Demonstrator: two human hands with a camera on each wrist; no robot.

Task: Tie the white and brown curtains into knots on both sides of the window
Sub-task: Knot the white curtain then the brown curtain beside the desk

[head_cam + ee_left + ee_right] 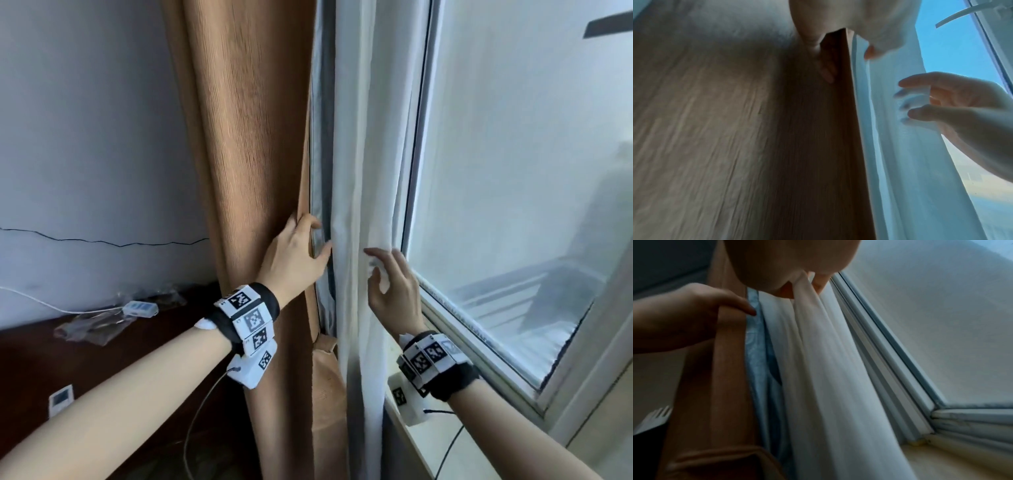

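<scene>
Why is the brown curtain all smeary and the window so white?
Head view: daylight washes the window glass pale. Left wrist view: the brown curtain is streaked by motion blur, and the right hand is smeared too. Right wrist view: dim and soft throughout.

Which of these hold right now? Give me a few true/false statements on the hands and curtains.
1. The left hand grips the edge of the brown curtain. True.
2. The white curtain is tied in a knot. False: it hangs in loose straight folds, and no knot shows in any view.
3. The right hand is at the white curtain, spread open against the fabric. True.
4. The brown curtain hangs between the white curtain and the window glass. False: the white curtain is the one next to the glass, and the brown curtain is on the wall side.
</scene>
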